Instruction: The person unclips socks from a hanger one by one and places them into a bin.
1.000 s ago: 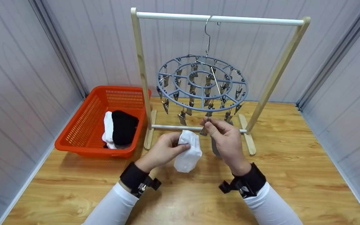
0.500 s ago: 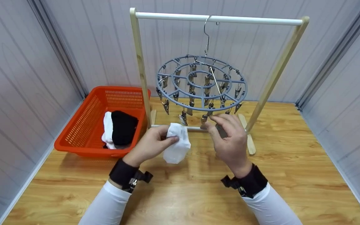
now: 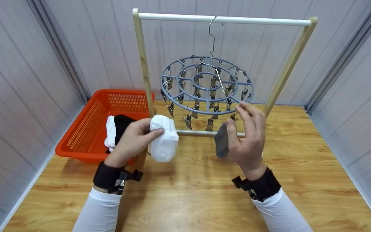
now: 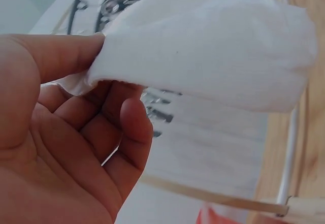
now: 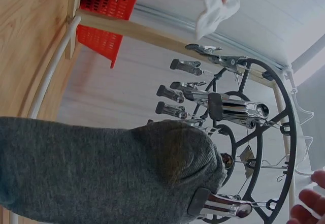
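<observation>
My left hand (image 3: 129, 140) pinches a white sock (image 3: 164, 143) between thumb and fingers, left of the hanger and level with its lowest clips. The left wrist view shows the thumb on the edge of this sock. A round grey clip hanger (image 3: 208, 113) carries several metal clips. From one clip (image 5: 221, 204) at its near right side hangs a grey sock (image 5: 96, 168). My right hand (image 3: 249, 140) is beside that sock with fingers apart and loosely bent, holding nothing. In the right wrist view its fingertips are clear of the clip.
An orange basket (image 3: 63, 153) stands at the left, holding a white piece (image 3: 109, 133) and a black piece (image 3: 122, 123) of cloth. The hanger hooks onto the white bar (image 3: 179, 17) of a rack with wooden posts (image 3: 144, 71). Pale walls close in the table.
My left hand has carried the white sock leftward and slightly up. My right hand has let go at the clips and drawn to the right, uncovering the hanging grey sock.
</observation>
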Available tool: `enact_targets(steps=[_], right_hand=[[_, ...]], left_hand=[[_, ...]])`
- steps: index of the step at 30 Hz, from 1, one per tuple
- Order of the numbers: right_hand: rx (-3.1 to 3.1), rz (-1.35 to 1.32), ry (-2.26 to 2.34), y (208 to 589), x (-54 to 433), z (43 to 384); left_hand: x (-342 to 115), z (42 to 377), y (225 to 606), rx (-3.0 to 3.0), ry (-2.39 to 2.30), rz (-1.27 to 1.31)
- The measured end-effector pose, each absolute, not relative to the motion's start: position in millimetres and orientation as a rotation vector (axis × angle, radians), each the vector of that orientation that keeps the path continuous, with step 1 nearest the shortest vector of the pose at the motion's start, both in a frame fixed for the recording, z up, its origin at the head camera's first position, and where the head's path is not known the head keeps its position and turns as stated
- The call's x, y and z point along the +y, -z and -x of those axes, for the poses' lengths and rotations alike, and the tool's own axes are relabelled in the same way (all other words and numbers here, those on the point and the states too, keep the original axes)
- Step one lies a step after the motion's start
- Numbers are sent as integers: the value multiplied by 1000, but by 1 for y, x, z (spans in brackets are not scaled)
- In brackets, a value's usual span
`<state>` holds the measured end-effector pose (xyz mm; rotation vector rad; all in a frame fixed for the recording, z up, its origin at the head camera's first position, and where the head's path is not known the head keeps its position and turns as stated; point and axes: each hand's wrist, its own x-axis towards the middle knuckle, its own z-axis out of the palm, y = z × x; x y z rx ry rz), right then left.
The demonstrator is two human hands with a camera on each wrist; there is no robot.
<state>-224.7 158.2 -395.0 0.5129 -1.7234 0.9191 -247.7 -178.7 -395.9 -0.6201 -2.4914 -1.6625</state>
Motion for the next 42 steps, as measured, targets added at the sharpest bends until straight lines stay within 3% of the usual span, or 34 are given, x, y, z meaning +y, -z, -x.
enact_targets(steps=[19,35,42], right_hand=[[-1920,-471,-792,404,159,229],[-1939,-496,-813,403,157,226],[-1942,-505,-810,402,155,225]], left_hand=[[-227,249,378,-2277,1779,171],[-252,260,390,-2389,1597,-111],[-256,269,401,-2468,1570,-114]])
